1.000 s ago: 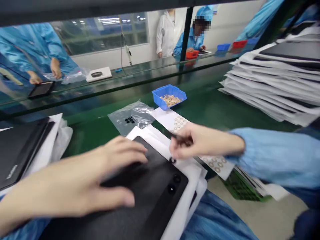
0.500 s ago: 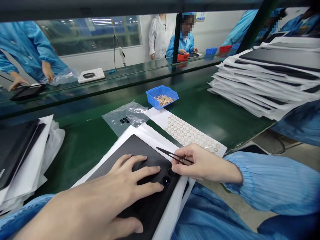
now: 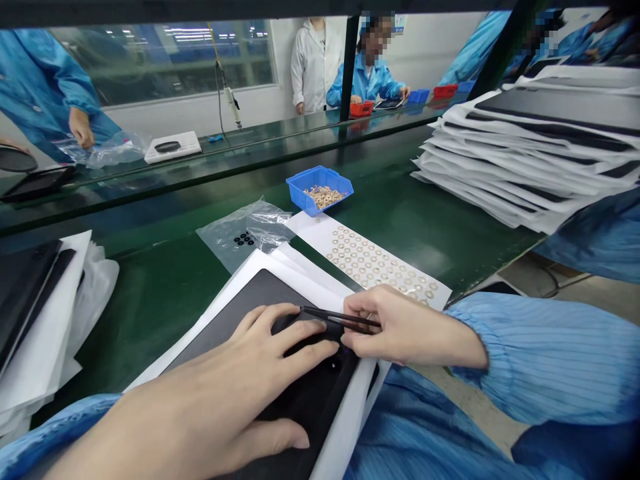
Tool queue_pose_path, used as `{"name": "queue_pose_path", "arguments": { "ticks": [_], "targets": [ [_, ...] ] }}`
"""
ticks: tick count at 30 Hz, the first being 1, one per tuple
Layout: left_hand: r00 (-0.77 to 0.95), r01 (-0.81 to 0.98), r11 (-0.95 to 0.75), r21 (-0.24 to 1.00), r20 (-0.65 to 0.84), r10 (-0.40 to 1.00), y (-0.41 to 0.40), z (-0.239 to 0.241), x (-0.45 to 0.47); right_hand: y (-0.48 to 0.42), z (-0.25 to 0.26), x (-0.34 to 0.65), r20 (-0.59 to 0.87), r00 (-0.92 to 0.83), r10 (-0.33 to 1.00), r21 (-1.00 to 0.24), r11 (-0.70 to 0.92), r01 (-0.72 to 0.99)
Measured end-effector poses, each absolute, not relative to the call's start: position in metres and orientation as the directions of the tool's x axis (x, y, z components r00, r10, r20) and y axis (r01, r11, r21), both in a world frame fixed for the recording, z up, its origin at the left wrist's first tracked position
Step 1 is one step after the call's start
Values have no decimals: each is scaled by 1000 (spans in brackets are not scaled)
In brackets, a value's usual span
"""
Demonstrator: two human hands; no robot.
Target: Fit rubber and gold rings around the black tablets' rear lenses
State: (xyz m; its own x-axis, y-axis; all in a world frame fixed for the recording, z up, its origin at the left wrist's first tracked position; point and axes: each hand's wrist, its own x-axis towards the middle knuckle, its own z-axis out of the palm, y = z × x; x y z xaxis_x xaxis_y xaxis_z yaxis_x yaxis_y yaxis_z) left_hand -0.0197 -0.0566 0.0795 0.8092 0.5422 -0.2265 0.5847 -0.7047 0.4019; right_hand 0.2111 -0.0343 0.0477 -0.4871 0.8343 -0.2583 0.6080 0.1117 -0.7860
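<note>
A flat black panel (image 3: 240,317), like the back of a tablet, lies on white sheets (image 3: 165,363) in front of me. My left hand (image 3: 210,393) rests on it palm down with fingers spread, fingertips near its right corner. Black tweezers (image 3: 345,320) are pinched in my right hand (image 3: 400,327), over that same corner. Their tips reach to my left index fingertip. Just below my left fingers a dark, shiny round spot (image 3: 333,364) shows on the panel. Whether the tweezers hold anything I cannot tell.
Beyond the panel, a white strip (image 3: 307,228) carries rows of small rings. Behind it stands a blue bin (image 3: 299,195) of loose rings. A clear bag (image 3: 220,233) has black rings. Stacked panels (image 3: 550,107) rise at right, more (image 3: 30,287) at left. Co-workers (image 3: 377,77) work across the bench.
My left fingers have slid right towards the corner and the tweezers. The tweezers' tips have dropped left and lower, and their arms are closer together. The view has shifted slightly.
</note>
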Motion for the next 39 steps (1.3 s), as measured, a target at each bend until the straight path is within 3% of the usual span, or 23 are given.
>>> {"name": "queue_pose_path", "arguments": {
  "ticks": [5,7,11,18,28,39],
  "targets": [
    [827,563,-762,321,-223,517,-52,74,-19,-33,43,218,-280,-528,802,-900,-29,435],
    [830,556,-778,293,-231,507,-51,72,-19,-33,42,223,-203,-485,851,-944,-39,327],
    [836,545,-796,263,-243,492,-52,71,-19,-40,40,231,14,-346,938,-959,110,262],
    [846,532,-802,270,-212,489,-53,69,-21,-57,25,219,-73,-288,955,-997,-74,7],
    [857,515,-811,279,-159,489,-55,71,-20,-52,25,210,-67,-244,967,-987,-28,160],
    [851,522,-828,206,-199,486,-56,70,-22,-51,24,208,-114,-258,959,-990,-87,114]
  ]
}}
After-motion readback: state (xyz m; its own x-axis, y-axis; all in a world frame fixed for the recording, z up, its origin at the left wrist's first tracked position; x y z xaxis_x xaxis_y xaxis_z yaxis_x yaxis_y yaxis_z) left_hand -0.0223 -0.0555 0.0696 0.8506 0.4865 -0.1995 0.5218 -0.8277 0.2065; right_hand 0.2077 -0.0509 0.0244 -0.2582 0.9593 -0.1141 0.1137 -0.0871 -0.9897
